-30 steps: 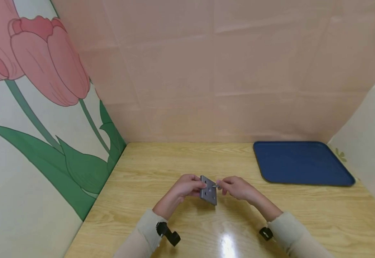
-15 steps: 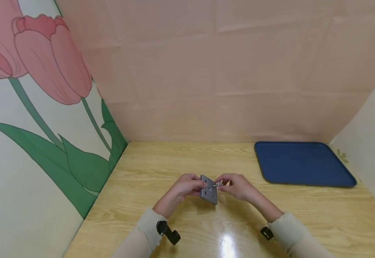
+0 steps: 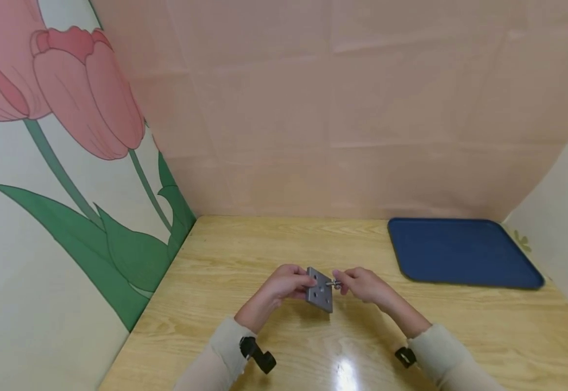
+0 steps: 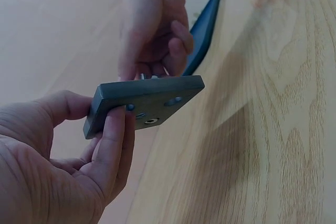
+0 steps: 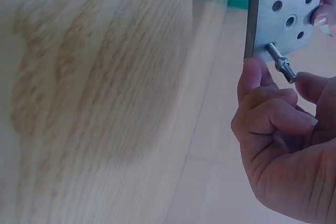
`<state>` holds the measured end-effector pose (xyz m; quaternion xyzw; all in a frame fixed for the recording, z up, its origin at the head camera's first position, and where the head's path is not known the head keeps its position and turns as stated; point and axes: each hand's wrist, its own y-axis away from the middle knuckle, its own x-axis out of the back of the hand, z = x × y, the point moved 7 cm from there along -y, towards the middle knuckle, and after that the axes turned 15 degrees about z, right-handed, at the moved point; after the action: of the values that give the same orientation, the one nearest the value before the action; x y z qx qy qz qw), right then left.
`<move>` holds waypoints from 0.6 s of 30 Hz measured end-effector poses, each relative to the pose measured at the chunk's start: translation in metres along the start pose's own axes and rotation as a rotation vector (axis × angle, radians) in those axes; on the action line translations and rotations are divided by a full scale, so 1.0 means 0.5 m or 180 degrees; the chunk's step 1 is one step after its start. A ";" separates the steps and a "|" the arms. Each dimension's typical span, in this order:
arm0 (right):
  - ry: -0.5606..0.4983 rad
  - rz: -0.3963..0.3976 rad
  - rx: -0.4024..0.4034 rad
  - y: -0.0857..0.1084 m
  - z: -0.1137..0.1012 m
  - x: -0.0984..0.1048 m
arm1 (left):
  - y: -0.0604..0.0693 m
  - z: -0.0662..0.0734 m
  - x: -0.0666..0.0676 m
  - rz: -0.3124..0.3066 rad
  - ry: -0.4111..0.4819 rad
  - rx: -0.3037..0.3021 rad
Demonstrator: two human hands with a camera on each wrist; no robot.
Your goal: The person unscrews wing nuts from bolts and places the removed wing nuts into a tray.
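Note:
A square grey metal plate (image 3: 319, 290) with several holes stands tilted in my left hand (image 3: 289, 282), which grips its edge between thumb and fingers. From one hole a silver bolt (image 5: 273, 48) sticks out toward my right hand (image 3: 362, 285). On the bolt sits a nut (image 5: 282, 65) that looks like a wing nut, near its free end. My right thumb and forefinger lie on either side of the bolt's end, with a gap between them and the nut in the right wrist view. The other right fingers are curled. In the left wrist view the plate hides most of the bolt.
A blue tray (image 3: 465, 252) lies at the back right of the wood-grain table (image 3: 245, 244). A pink sheet (image 3: 274, 136) covers the wall behind, and a tulip-patterned wall (image 3: 88, 163) stands at the left. Black devices (image 3: 259, 355) are strapped to both wrists.
The right fingers have shifted around the nut, spreading and then drawing back slightly to the right. The left hand keeps its grip on the plate. The head view has shifted a little.

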<state>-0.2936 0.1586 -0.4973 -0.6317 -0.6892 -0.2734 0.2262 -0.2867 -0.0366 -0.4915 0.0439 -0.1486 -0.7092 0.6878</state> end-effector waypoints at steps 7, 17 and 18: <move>-0.0199 -0.0079 -0.0038 0.001 0.002 -0.002 | -0.001 0.000 -0.001 0.0012 0.0000 0.0025; -0.0256 -0.0178 -0.0078 0.005 0.001 -0.006 | -0.001 -0.006 -0.003 0.0030 -0.0016 0.0047; -0.0257 -0.0181 -0.0089 0.005 0.001 -0.006 | -0.001 -0.007 -0.003 0.0035 -0.0011 0.0051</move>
<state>-0.2907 0.1567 -0.4996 -0.6256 -0.7115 -0.2636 0.1815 -0.2863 -0.0355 -0.4951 0.0474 -0.1558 -0.7043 0.6910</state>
